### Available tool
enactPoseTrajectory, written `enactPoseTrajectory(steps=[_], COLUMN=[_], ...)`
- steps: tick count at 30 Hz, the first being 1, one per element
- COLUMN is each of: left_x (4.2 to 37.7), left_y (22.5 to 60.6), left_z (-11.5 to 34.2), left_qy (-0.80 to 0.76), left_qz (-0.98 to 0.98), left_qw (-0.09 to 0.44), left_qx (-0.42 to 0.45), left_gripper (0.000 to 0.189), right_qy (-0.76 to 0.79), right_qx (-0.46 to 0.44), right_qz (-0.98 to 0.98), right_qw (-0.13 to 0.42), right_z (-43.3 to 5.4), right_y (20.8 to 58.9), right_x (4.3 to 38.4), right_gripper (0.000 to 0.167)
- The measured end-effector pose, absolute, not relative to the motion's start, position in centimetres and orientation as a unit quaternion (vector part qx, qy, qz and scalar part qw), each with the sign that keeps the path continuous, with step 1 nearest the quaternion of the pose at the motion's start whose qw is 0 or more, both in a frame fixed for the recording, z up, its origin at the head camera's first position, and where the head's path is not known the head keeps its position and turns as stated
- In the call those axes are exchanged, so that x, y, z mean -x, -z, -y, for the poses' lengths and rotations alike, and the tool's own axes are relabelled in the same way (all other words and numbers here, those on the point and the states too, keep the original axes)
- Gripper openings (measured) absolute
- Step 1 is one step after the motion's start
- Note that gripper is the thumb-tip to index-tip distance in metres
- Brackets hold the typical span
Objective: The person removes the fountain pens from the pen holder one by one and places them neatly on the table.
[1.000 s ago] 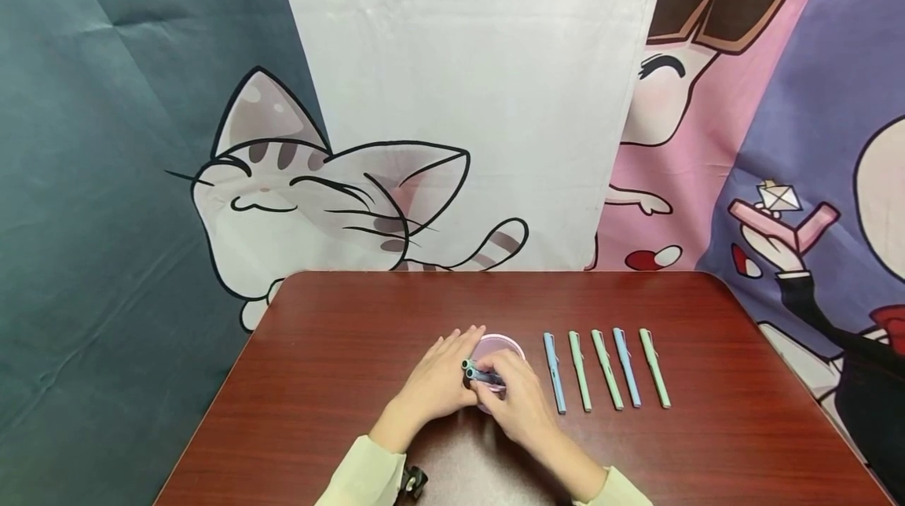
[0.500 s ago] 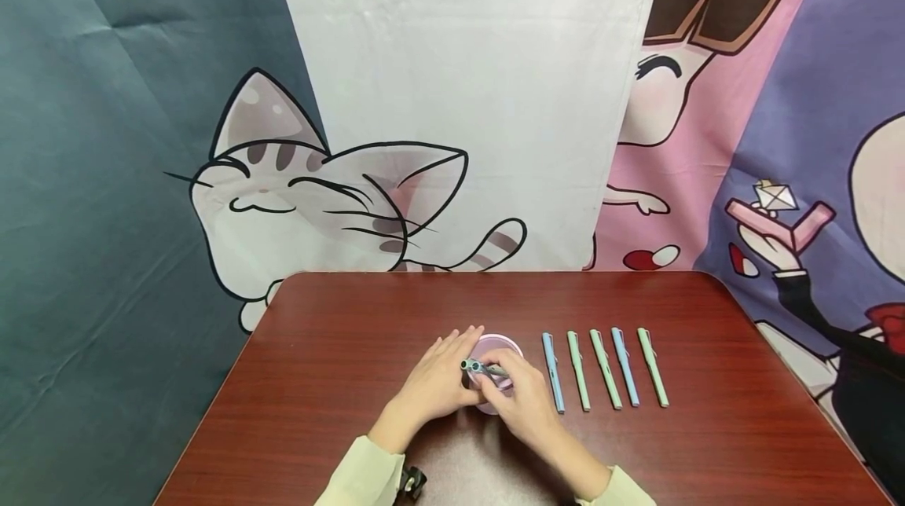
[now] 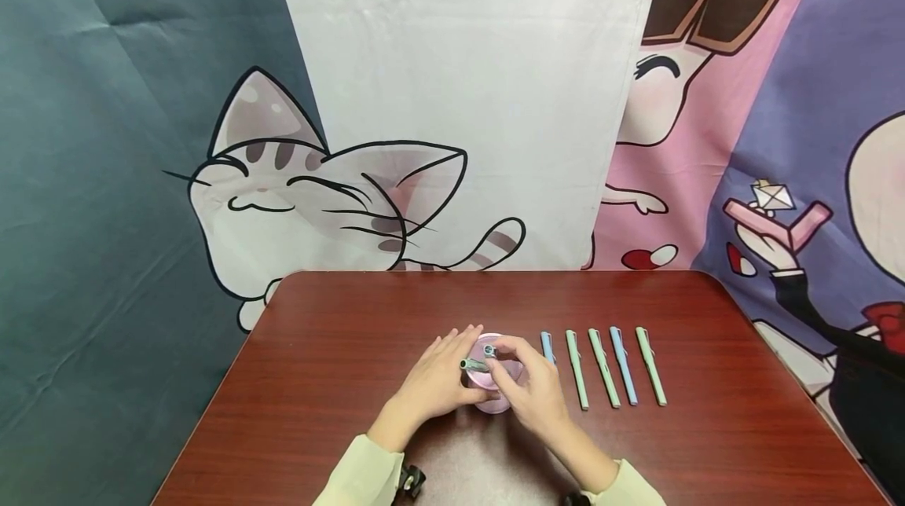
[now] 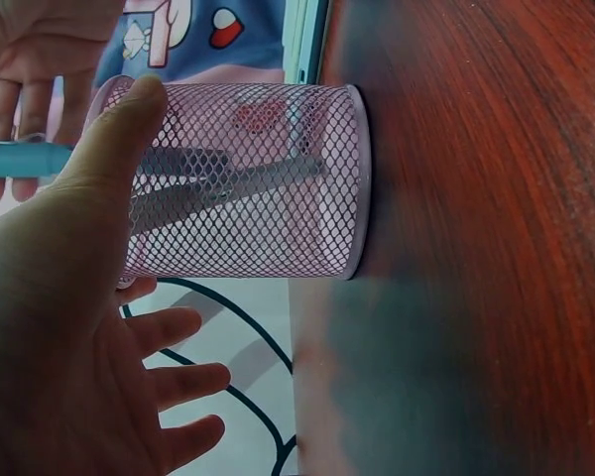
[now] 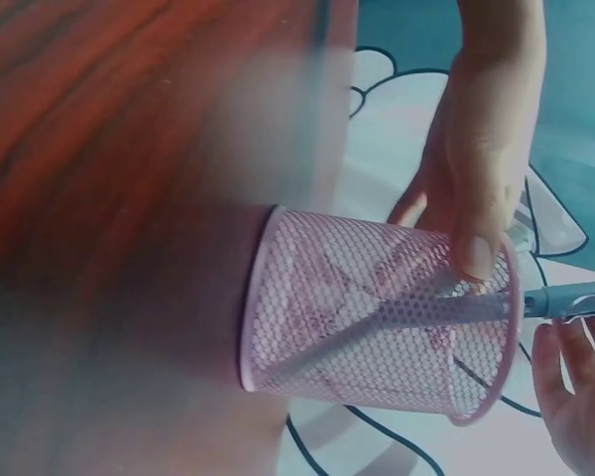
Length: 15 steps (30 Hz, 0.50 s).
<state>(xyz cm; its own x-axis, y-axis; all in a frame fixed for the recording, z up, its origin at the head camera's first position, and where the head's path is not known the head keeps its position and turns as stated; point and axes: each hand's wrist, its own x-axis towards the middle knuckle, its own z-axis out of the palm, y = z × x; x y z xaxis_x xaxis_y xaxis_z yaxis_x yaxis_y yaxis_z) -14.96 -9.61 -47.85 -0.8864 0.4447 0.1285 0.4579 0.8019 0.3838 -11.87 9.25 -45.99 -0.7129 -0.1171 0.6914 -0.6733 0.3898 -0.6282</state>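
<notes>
Head view: right hand point(image 3: 532, 390) over the cup's mouth, thumb and index pinching a blue pen point(image 3: 490, 350) near its upper end; pen end pokes out just past the fingertips. Left hand point(image 3: 438, 376) on the left of the pink mesh cup point(image 3: 492, 407), thumb bent round the front, other fingers stretched forward. Green pen point(image 3: 475, 365) leans in the cup, upper end over the rim beside the left hand. Row of five pens point(image 3: 604, 368) on the table point(image 3: 353, 333) to the right, the nearest partly hidden by the right hand.

Left wrist view: left thumb lies across the cup wall at the rim, fingers spread behind; cup gripped between. Blue pen's upper part beside the thumb, right-hand fingers behind it; pinch out of sight. Its lower end stops partway down inside; the green one reaches near the base.

Right wrist view: blue pen crosses the rim, clip showing, right fingers just beside it. Can't tell contact here. Left thumb on the rim.
</notes>
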Motion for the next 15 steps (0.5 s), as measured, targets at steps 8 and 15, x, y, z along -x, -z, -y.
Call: enactPoseTrajectory(steps=[8, 15], left_x=[15.0, 15.0], left_y=[47.9, 47.9], left_z=[9.6, 9.6], left_qy=[0.207, 0.21], left_qz=[0.949, 0.949], left_qw=[0.018, 0.009], left_qx=[0.237, 0.233], left_gripper=[0.106, 0.106], right_qy=[-0.562, -0.612], right_qx=[-0.282, -0.275], right_qz=[0.726, 0.696], right_qw=[0.278, 0.255], right_z=[-9.8, -10.5], right_y=[44.2, 42.8], right_x=[11.8, 11.3], right_gripper=[0.033, 0.033])
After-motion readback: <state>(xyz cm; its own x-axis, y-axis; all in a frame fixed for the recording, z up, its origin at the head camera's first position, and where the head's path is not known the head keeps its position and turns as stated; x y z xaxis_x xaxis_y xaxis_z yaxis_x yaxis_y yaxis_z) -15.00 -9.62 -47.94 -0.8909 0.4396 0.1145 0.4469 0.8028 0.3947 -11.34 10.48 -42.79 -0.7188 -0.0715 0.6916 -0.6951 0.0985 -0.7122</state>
